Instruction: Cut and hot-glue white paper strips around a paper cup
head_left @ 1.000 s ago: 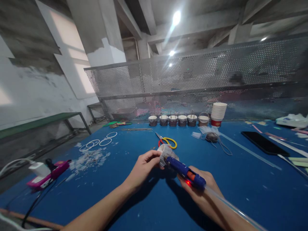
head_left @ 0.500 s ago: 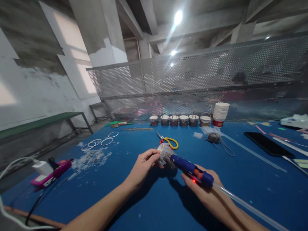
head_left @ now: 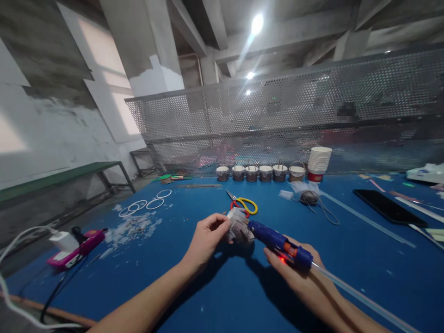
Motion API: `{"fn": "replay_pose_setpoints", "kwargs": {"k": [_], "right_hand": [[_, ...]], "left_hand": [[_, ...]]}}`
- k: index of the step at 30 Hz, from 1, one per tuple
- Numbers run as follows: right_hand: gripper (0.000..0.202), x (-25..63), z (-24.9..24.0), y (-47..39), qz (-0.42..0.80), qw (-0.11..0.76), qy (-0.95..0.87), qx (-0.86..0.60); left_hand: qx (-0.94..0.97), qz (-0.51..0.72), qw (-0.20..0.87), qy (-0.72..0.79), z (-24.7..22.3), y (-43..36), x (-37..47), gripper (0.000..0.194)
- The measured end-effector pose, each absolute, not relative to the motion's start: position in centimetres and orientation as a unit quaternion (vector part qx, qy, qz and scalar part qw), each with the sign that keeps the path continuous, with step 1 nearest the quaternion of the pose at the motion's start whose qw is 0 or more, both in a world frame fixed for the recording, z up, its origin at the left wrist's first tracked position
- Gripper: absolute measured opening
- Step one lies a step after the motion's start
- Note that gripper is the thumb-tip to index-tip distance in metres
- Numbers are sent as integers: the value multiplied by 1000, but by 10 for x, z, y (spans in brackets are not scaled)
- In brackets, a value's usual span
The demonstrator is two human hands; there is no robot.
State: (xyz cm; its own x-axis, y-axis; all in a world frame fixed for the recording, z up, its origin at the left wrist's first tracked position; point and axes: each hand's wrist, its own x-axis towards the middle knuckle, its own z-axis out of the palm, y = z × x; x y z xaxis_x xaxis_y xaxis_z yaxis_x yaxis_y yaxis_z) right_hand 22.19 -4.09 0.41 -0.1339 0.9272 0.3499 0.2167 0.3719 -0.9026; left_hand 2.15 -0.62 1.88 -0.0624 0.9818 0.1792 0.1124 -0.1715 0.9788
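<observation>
Blue glue gun [head_left: 272,238] in right hand [head_left: 300,276], phone [head_left: 388,206] well apart, far-edge cups [head_left: 251,174]

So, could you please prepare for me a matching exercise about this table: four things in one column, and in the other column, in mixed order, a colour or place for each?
1. Glue gun
2. Scissors
3. Phone
4. Power strip

a. Black, lying flat
b. Magenta
c. In the right hand
d. Partly yellow, partly red

Pairs: 1-c, 2-d, 3-a, 4-b
</observation>
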Motion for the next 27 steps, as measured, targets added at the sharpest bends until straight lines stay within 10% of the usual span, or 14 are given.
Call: {"fn": "replay_pose_setpoints", "kwargs": {"k": [13,27], "right_hand": [[29,222,4,-39,357,497,-664,-430],[29,227,14,-42,377,498,-629,-462]], "left_hand": [[782,463,25,417,-12,3,9,14],[830,367,40,417,-13,-6,14,22]]}}
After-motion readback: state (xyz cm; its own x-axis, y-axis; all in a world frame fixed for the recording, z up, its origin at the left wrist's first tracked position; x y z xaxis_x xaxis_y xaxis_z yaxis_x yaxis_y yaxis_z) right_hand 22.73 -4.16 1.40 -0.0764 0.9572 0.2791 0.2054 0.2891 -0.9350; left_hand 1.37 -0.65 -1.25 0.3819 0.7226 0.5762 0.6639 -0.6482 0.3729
